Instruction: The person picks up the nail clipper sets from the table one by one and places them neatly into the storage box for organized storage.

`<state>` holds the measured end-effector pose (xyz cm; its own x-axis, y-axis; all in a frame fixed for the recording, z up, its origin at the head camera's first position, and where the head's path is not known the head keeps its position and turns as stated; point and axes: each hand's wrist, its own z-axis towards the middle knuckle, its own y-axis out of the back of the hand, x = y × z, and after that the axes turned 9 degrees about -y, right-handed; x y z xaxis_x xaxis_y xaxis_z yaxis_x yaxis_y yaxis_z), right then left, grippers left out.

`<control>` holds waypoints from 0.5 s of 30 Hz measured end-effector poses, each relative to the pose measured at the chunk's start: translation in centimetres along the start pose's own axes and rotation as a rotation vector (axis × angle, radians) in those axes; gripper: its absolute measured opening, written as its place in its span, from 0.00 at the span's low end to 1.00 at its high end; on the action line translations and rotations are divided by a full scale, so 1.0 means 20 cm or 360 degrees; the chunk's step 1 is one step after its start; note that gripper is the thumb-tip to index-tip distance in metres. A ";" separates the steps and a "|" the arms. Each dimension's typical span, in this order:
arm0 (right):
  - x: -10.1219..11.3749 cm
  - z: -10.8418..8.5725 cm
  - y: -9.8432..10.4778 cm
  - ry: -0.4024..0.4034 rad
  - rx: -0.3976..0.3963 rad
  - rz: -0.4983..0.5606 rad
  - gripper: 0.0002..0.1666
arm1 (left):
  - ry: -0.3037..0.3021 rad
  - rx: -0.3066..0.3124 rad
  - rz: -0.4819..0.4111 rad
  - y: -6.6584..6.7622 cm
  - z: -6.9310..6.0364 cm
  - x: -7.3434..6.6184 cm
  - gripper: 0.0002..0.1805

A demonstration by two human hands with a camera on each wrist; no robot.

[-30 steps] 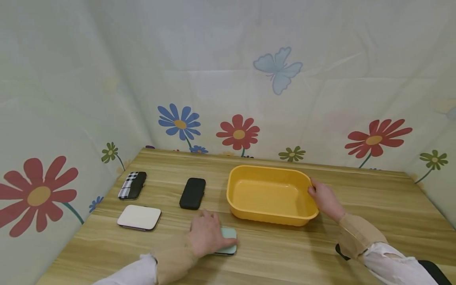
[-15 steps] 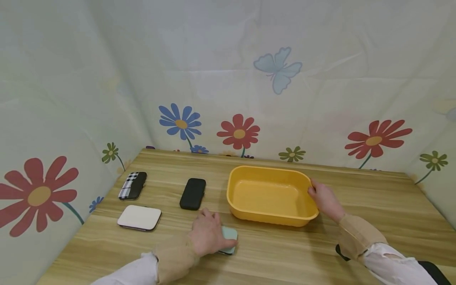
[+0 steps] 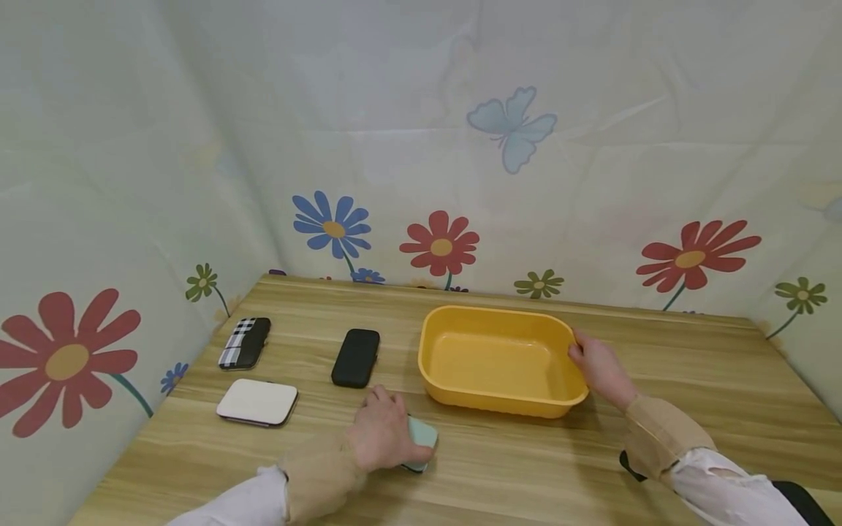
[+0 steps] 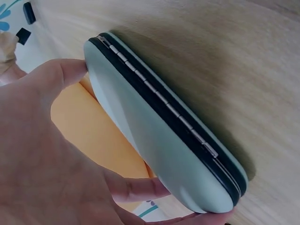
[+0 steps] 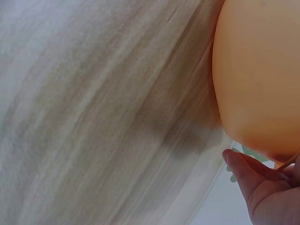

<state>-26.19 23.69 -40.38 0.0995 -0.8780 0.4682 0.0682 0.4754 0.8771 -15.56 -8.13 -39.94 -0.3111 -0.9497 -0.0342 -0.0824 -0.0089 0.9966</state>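
Note:
My left hand (image 3: 383,431) grips a mint-green hinged case (image 3: 422,437) near the table's front, thumb on one end and fingers on the other. In the left wrist view the case (image 4: 154,126) is tilted, its metal hinge and dark seam facing the camera; whether it touches the table I cannot tell. My right hand (image 3: 601,369) pinches the right rim of a yellow plastic basin (image 3: 500,358), which has nothing in it. In the right wrist view, the fingers (image 5: 239,164) are at the rim of the basin (image 5: 262,70).
A black case (image 3: 356,358) lies left of the basin. Farther left are a white case (image 3: 257,402) and a black case with a plaid panel (image 3: 245,342). Flower-printed cloth (image 3: 395,146) surrounds the wooden table (image 3: 526,475) at the back and sides.
The mint-green case has turned and tilted slightly in my left hand, showing less of its top. My right hand and the basin have stayed put.

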 end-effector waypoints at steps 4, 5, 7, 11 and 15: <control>0.01 0.00 0.00 0.0006 -0.0010 -0.0004 0.20 | 0.0008 -0.0023 0.0007 0.00 -0.01 0.00 0.44; 0.01 0.00 0.00 0.0004 -0.0009 -0.0006 0.20 | 0.0016 -0.0026 0.0006 -0.01 -0.01 0.00 0.44; 0.01 0.00 0.00 0.0001 -0.0006 -0.0005 0.19 | 0.0032 -0.0018 -0.0009 -0.01 -0.01 0.00 0.45; 0.02 0.00 0.00 -0.0004 -0.0009 0.0001 0.19 | 0.0043 0.0042 -0.0046 -0.01 0.00 0.01 0.44; 0.03 0.00 0.01 0.0003 -0.0023 0.0007 0.18 | 0.0034 0.0107 -0.0048 0.00 0.02 0.01 0.43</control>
<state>-26.04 23.26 -40.04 0.1018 -0.8759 0.4716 0.0820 0.4798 0.8735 -16.06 -8.25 -40.07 -0.2875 -0.9558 -0.0617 -0.1552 -0.0171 0.9877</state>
